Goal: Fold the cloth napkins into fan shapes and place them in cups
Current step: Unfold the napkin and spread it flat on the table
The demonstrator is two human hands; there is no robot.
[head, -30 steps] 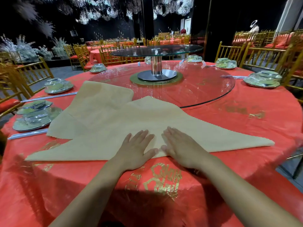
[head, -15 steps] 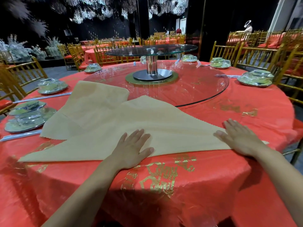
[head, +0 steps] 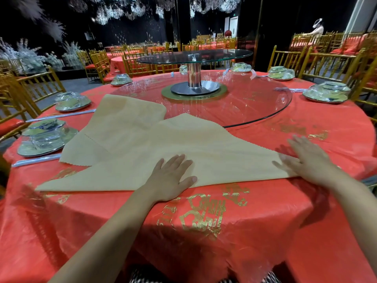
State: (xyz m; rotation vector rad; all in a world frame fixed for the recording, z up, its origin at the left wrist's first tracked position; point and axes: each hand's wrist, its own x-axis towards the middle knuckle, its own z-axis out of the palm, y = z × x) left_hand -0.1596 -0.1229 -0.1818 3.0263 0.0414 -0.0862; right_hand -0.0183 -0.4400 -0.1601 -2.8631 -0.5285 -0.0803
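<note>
Your fingers (head: 179,161) lay straight and spread on both hands, gripping nothing, only pressing cloth. The round table (head: 224,231) in its red-and-gold cover carried a glass turntable (head: 255,103). The beige napkin (head: 193,148), folded to a broad triangle, lay along the near side, its long folded edge running left to right and its apex pointing away from you onto the turntable. A second napkin (head: 122,119) lay partly beneath it, behind and to the left. Your left hand (head: 170,180) pressed the middle of the long edge. Your right hand (head: 308,162), blurred, lay flat on the right tip. The left tip lay well apart from both hands, nearer your left. Pleating, I judge, would run along that axis. A place setting (head: 47,137) stood farther left.
</note>
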